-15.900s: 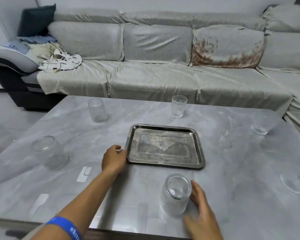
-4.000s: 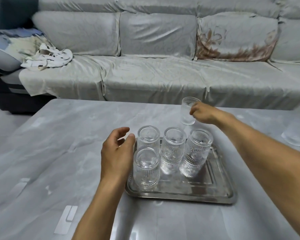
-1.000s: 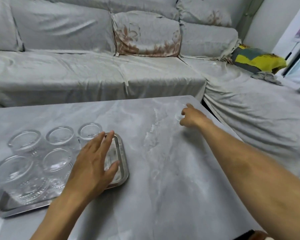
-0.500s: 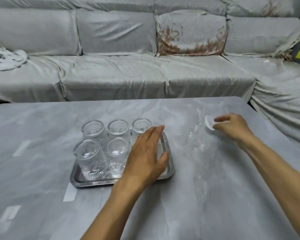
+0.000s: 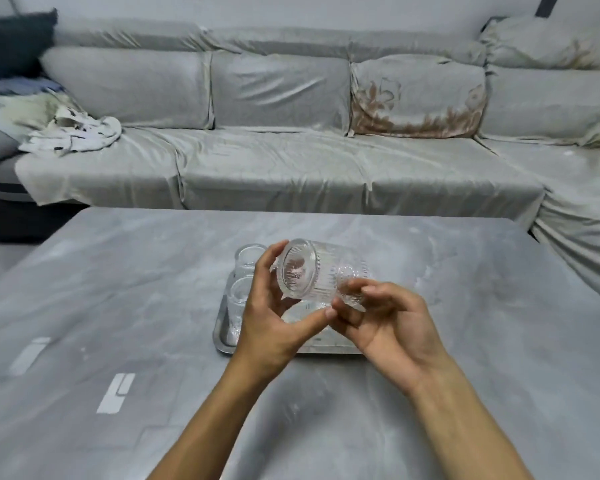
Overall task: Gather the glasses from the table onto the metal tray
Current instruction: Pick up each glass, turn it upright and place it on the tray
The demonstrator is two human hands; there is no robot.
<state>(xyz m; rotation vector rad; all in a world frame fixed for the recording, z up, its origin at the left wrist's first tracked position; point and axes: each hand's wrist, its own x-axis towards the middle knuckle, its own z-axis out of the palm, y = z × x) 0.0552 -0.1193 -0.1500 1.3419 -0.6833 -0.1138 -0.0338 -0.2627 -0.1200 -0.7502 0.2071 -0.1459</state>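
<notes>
- No brand, label or writing can be read on anything here.
- The left hand [image 5: 274, 327] is curled part-way: its fingers [image 5: 269, 268] bear on the rim of a ribbed glass [image 5: 317, 273], and its thumb reaches under toward the glass's lower side.
- The right hand [image 5: 392, 323] cups the same glass near its base, with the fingers folded around the lower wall.
- The held glass lies tilted on its side in the air above the metal tray [image 5: 222, 336], its mouth turned toward the camera and to the left; it appears empty.
- The tray rests on the grey marbled surface [image 5: 136, 289], mostly hidden behind both hands.
- Two upright glasses [image 5: 238, 299] show on the tray's left part, one behind the other; any further glasses are hidden by the hands.
- White strips [image 5: 116, 393] lie flat on the surface, to the left of the forearms.
- A grey covered sofa [image 5: 274, 157] runs behind the surface, with a crumpled white cloth [image 5: 73, 136] on its left end.
</notes>
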